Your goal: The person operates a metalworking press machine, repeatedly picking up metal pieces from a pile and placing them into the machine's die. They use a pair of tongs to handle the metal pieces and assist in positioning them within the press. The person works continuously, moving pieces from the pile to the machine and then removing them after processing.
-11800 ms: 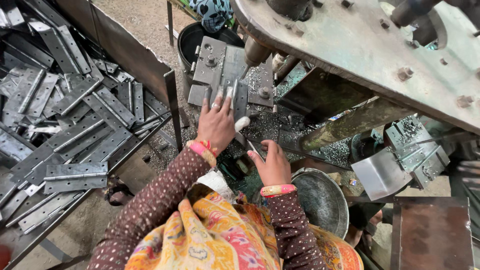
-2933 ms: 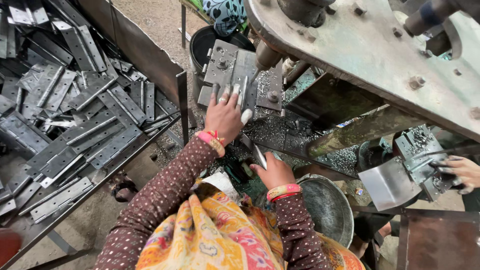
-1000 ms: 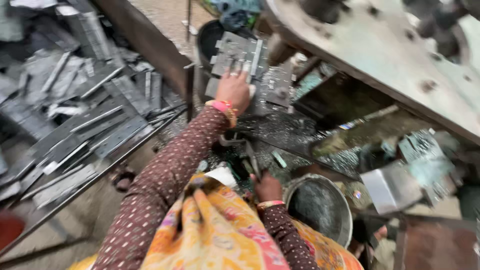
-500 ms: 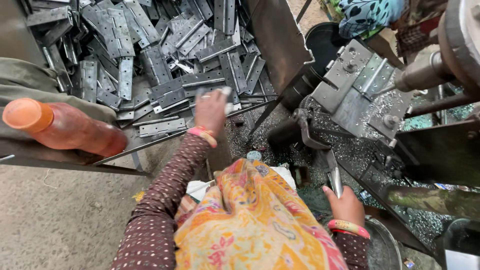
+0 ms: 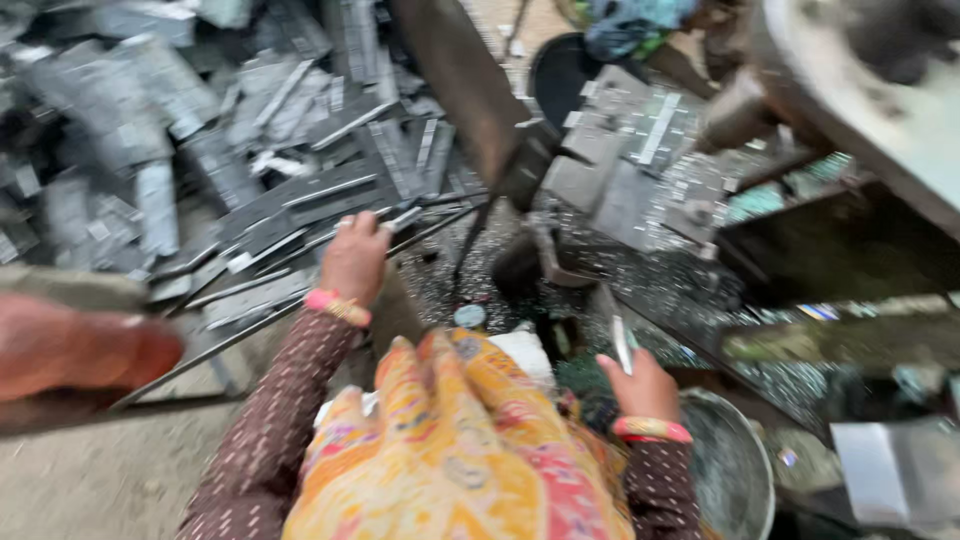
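Left hand (image 5: 352, 262) is reaching w/ fingers spread onto the heap of flat metal strips (image 5: 250, 200), nothing gripped yet, while right hand (image 5: 645, 385) is pinching a thin metal piece (image 5: 621, 345) upright near the pan (image 5: 735, 470) — pile looks barely dented, most strips left.

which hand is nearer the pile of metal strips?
Left. The left hand reaches into the edge of the strip pile, touching or nearly so. The right hand is well off to the right, holding a thin metal piece by the pan.
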